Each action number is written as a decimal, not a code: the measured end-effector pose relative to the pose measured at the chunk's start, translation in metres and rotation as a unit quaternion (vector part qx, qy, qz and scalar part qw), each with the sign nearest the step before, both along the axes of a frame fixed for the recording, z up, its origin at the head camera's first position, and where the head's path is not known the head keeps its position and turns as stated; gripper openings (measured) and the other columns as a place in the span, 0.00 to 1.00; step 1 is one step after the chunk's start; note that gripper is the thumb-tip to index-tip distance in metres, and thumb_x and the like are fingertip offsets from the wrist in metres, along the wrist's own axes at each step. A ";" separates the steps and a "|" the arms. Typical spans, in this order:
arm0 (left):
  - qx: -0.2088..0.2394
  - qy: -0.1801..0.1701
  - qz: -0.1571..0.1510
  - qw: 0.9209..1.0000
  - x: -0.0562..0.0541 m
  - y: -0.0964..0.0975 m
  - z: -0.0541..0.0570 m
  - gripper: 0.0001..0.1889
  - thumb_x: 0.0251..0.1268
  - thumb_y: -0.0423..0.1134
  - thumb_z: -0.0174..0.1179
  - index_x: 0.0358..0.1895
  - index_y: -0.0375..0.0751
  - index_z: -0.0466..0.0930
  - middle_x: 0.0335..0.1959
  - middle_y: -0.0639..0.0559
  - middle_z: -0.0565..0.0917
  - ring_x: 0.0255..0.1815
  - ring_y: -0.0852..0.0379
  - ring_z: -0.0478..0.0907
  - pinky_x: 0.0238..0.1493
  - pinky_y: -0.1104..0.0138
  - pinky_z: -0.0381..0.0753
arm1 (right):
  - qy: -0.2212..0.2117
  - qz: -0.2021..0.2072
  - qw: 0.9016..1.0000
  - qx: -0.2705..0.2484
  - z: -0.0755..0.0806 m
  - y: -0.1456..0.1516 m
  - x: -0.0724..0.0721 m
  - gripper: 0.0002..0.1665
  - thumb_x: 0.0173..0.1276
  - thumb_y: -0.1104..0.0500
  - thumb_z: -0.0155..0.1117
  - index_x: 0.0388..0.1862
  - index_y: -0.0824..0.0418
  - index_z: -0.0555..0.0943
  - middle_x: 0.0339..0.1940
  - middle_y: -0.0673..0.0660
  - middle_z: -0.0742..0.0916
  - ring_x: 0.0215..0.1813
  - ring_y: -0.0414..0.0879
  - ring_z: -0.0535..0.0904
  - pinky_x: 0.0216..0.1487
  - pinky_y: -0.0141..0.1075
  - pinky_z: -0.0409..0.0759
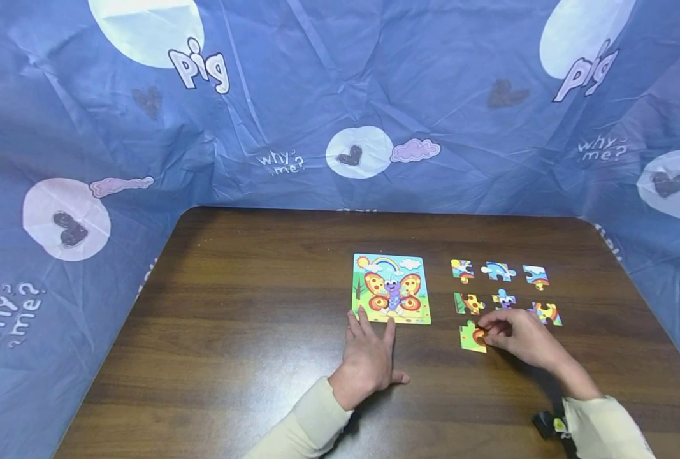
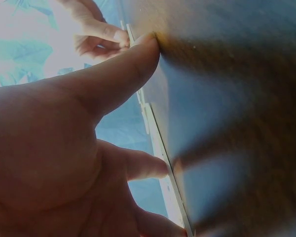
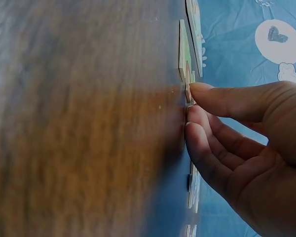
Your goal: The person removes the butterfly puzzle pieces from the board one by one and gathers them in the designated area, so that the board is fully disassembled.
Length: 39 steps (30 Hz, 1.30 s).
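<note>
A square butterfly picture board (image 1: pixel 392 289) lies flat on the table. My left hand (image 1: pixel 367 360) rests at its near edge, fingers spread and thumb out to the side; in the left wrist view, fingertips (image 2: pixel 158 168) touch the board's edge. With curled thumb and fingers, my right hand (image 1: pixel 520 338) pinches the right side of a green-and-red jigsaw piece (image 1: pixel 473 338), which lies at the table surface. The right wrist view has the thumb (image 3: pixel 202 94) on that piece. Just beyond the hand is a yellow-and-red jigsaw piece (image 1: pixel 548 313), partly covered by the fingers.
Other jigsaw pieces lie in rows right of the board, among them a sun piece (image 1: pixel 462 268), a rainbow piece (image 1: pixel 498 271) and a purple piece (image 1: pixel 505 298). A small black object (image 1: pixel 544 424) is beside the right sleeve. Blue printed cloth (image 1: pixel 294 95) surrounds the brown table (image 1: pixel 231 306).
</note>
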<state>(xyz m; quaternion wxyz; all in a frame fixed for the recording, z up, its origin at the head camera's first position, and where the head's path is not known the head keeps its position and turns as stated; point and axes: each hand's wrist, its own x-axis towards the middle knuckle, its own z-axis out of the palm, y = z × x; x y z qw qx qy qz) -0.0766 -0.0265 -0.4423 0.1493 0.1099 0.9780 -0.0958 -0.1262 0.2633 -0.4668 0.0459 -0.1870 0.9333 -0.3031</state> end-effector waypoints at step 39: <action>-0.004 0.000 -0.003 1.000 0.000 0.000 -0.002 0.56 0.45 0.81 0.58 0.79 0.63 0.56 0.75 0.31 0.65 0.76 0.34 0.65 0.74 0.59 0.71 | 0.109 0.002 0.994 -0.031 0.070 -0.041 -0.042 0.10 0.58 0.68 0.73 0.39 0.60 0.88 0.33 0.54 0.90 0.32 0.26 0.79 0.36 0.27 0.83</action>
